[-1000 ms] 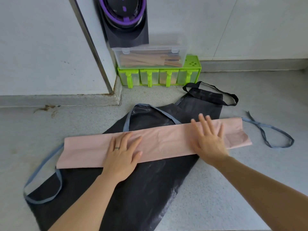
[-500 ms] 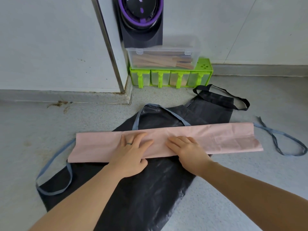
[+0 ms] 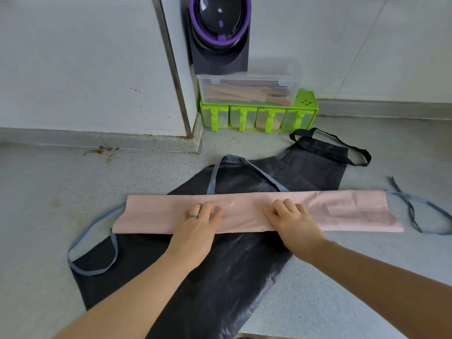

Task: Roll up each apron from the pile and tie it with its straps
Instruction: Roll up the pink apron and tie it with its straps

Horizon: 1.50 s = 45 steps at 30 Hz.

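**Nearest**
- Two bare forearms enter from the bottom edge and reach fwd.
- Black apron (image 3: 220, 277): glossy, spread flat on the grey speckled surface (image 3: 49, 192). It forms the bottom layer, w/ its lower edge running out of frame.

**Mid**
- Pink apron (image 3: 342, 209): folded into a long narrow strip. It lies crosswise on top of the black apron, and its R end overhangs onto the bare surface.
- Left hand (image 3: 198, 223): ring on one finger. It sits on the strip just L of centre, fingers curled down and gripping the cloth.
- Right hand (image 3: 291, 221): on the strip just R of centre, fingers curled likewise, gripping the cloth. The hands are apart, w/ a short stretch of pink between them.
- Left strap (image 3: 93, 241): blue-grey, loops out from the strip's L end over the black apron.
- Right strap (image 3: 415, 211): blue-grey, trails loose on the surface off the R end.
- Neck loop (image 3: 244, 167): blue-grey, arches out behind the strip's far edge onto the black cloth.

**Far**
- Second black apron (image 3: 318, 155), w/ its black strap (image 3: 354, 155) looped to the R.
- Green rack (image 3: 259, 116): four compartments, against the wall.
- Clear lidded box (image 3: 247, 89): on top of the rack, wooden sticks inside.
- Black-and-purple unit (image 3: 220, 33): above the box, by the wall corner.
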{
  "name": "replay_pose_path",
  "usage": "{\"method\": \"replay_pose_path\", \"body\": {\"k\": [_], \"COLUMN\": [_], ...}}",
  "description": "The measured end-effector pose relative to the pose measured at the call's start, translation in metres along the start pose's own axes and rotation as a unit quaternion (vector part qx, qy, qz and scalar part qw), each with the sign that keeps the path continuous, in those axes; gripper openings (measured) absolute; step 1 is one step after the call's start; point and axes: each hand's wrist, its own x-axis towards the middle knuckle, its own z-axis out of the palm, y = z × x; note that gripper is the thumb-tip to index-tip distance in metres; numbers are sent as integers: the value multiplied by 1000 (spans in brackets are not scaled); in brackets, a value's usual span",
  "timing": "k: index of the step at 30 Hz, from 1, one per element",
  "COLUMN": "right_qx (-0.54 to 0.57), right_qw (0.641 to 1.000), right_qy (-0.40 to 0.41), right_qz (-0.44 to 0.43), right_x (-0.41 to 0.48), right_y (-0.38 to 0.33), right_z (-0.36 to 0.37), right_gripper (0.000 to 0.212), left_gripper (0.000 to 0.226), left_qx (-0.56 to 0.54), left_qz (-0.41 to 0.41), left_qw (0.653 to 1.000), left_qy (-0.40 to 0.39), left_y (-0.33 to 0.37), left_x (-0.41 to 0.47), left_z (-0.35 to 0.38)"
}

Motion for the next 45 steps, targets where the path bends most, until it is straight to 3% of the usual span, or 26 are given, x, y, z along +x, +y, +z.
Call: {"method": "replay_pose_path", "body": {"k": [3, 5, 8, 10, 15, 21, 25, 29, 31, 35, 38, 41, 45], "right_qx": [-2, 33, 61, 40, 63, 64, 10, 6, 42, 66, 20, 2, -20], "right_qw": [994, 984, 959, 952, 941, 973, 991, 998, 998, 997, 995, 995, 993], "right_qy": [-98, -164, -278, -303, -315, -200, -120, -48, 7, 42, 93, 94, 112], "right_qz": [-42, -67, -12, 38, 105, 99, 65, 51, 36, -2, -34, -37, -10], "right_x": [-10, -6, 20, 39, 53, 41, 34, 29, 26, 28, 35, 33, 28], "right_y": [4, 9, 19, 28, 32, 32, 39, 45, 55, 70, 70, 70, 66], "right_z": [-18, -29, -40, -41, -30, -20, -9, 4, 15, 21, 23, 31, 32], "right_gripper": [68, 63, 52, 43, 20, 28, 22, 9, 18, 32, 41, 43, 42], "left_gripper": [68, 57, 35, 22, 13, 14, 16, 35, 35, 34, 23, 37, 50], "left_qx": [-26, -61, -130, -124, -76, -29, -3, -20, -19, -20, -30, -42, -120], "left_qz": [-3, -18, -47, -44, -58, -40, -39, -56, -57, -57, -98, -134, -1], "left_qw": [997, 991, 975, 974, 976, 984, 989, 994, 995, 997, 993, 988, 992], "left_qy": [-73, -115, -172, -182, -197, -173, -140, -96, -76, 38, 64, 68, 36], "left_y": [4, -1, -22, -38, -46, -43, -41, -44, -45, -47, -43, -30, 16], "left_x": [-14, -19, -7, 4, 21, 25, 30, 29, 25, 18, 19, 25, 46], "left_z": [-12, -16, -24, -25, -27, -29, -22, -1, 6, 24, 26, 16, -2]}}
